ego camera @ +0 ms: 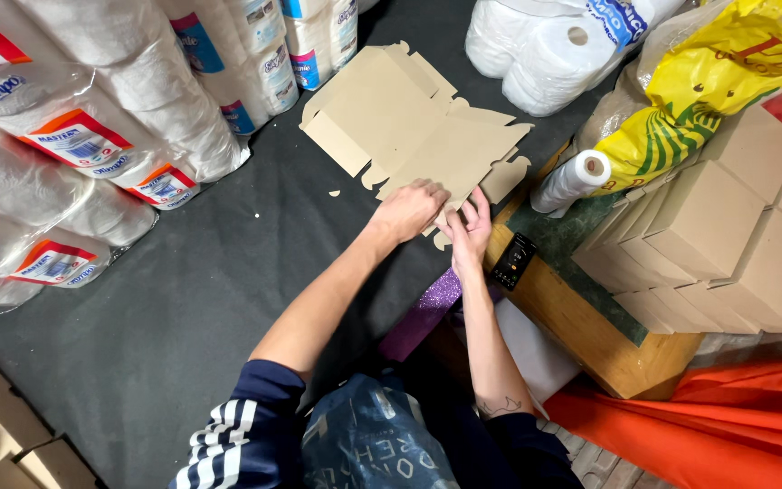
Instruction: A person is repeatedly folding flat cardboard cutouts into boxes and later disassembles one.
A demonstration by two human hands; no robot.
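Reaching forward over a dark grey cloth-covered floor [192, 299], both hands meet at the near edge of a flat, unfolded tan cardboard box blank [409, 136]. The left hand [409, 210] lies palm down on the blank's lower flap, fingers pressing the card. The right hand [470, 228] pinches the same flap from the side, fingers curled around its edge, so both hands grip the blank. Closer in, a glittery purple strip [423, 312] lies under the right forearm. Just right of the right hand, a small black phone [513, 261] rests on a wooden block with a green top [590, 326]. Behind that block, a white roll of thin plastic film [572, 181] leans against a stack of assembled tan cardboard boxes [726, 235], with a yellow plastic bag [708, 81] above them. Orange fabric [708, 426] spreads at the lower right. Wrapped packs of white paper rolls [92, 136] line the left side and the far edge.
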